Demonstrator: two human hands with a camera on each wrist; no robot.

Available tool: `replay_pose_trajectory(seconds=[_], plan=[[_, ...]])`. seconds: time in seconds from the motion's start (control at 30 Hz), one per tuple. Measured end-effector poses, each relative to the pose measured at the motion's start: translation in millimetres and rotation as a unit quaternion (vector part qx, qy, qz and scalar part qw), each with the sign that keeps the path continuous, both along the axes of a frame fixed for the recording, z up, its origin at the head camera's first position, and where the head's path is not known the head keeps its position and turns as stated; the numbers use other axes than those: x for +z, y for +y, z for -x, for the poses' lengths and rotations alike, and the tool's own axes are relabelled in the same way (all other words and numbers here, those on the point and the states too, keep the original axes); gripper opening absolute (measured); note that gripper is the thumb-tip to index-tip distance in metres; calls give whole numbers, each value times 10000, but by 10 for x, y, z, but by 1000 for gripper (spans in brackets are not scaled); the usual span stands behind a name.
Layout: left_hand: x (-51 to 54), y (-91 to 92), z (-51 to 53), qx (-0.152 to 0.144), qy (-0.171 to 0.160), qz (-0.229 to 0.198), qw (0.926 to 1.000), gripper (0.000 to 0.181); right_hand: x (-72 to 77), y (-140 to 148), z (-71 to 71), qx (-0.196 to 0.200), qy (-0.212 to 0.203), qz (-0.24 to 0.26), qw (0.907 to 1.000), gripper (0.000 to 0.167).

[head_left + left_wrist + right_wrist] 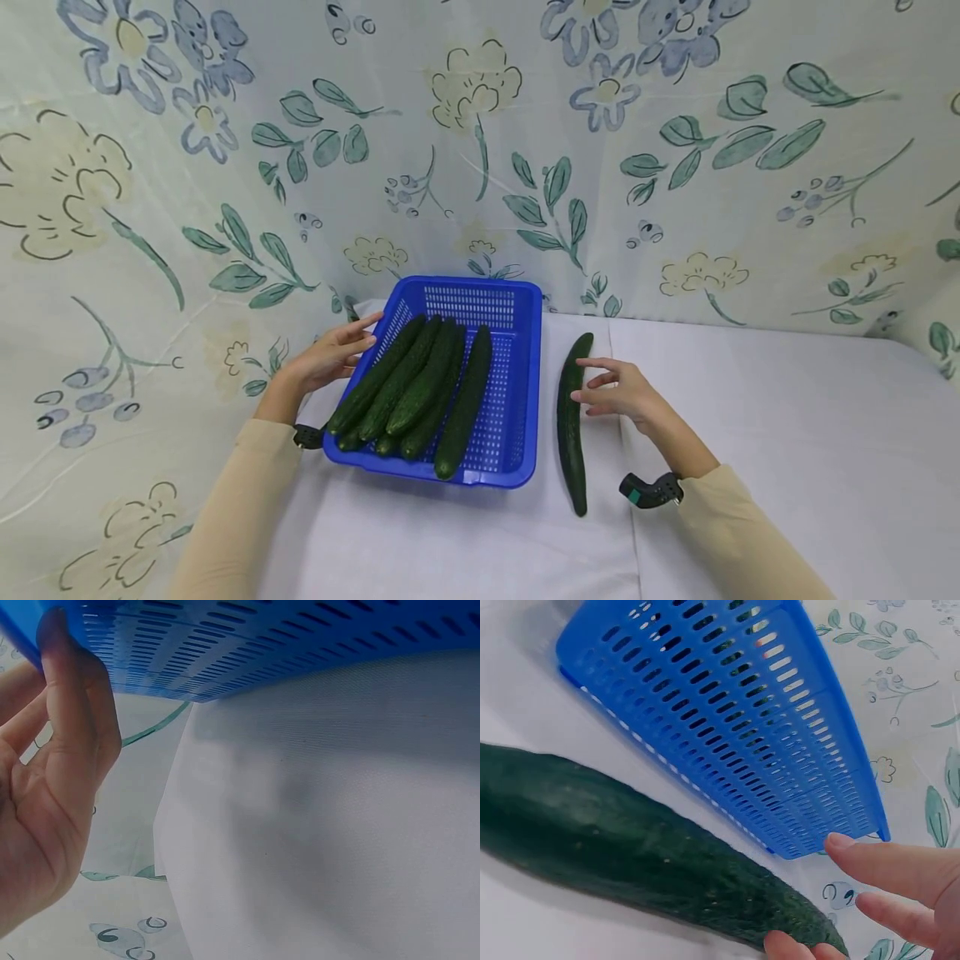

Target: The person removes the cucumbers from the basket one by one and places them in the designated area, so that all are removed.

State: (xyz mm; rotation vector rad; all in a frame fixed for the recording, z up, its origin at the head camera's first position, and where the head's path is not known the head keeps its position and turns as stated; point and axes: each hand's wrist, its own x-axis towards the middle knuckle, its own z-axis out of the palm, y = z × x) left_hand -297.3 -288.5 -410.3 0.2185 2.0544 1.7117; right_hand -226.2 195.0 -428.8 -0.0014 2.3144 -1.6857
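Observation:
Several dark green cucumbers lie lengthwise in a blue perforated plastic basket, bunched toward its left side. My left hand is at the basket's left rim, its fairly straight fingers touching the outside; the left wrist view shows a fingertip against the blue wall. A single cucumber lies on the table to the right of the basket. Over its upper half is my right hand, fingers spread and loosely bent. In the right wrist view two fingertips overlap the cucumber; whether they touch it is unclear.
A white cloth covers the table. Behind and to the left hangs a floral curtain, close to the basket's far side. Each wrist carries a black band, the right one near the loose cucumber's lower end.

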Motion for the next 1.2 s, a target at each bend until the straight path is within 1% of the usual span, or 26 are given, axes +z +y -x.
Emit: replay_pose_trajectory(seconds=[0.1,0.3,0.47,0.57,0.7,0.87,1.07,1.2], plan=[[2,2,-3,29,12,22,10000,61,62,39,13,0,44,41,10000,70],[7,8,-14,65,34,89,9999,60,231,77,33,54,271,152,9995,72],[6,9,-15,72,40,87,9999,60,393,40,71,122,418,309,9986,68],[3,7,-12,72,48,114,9999,61,490,-12,95,138,492,348,9981,65],[3,3,-10,54,50,141,9999,61,598,-103,123,162,591,394,9973,64],[3,-1,-11,68,14,68,10000,61,688,-240,160,215,742,332,9965,64],[8,2,-12,45,-24,34,10000,61,793,-418,206,283,642,446,9965,62],[9,8,-17,68,-14,62,10000,61,848,-539,238,450,602,573,9955,60]])
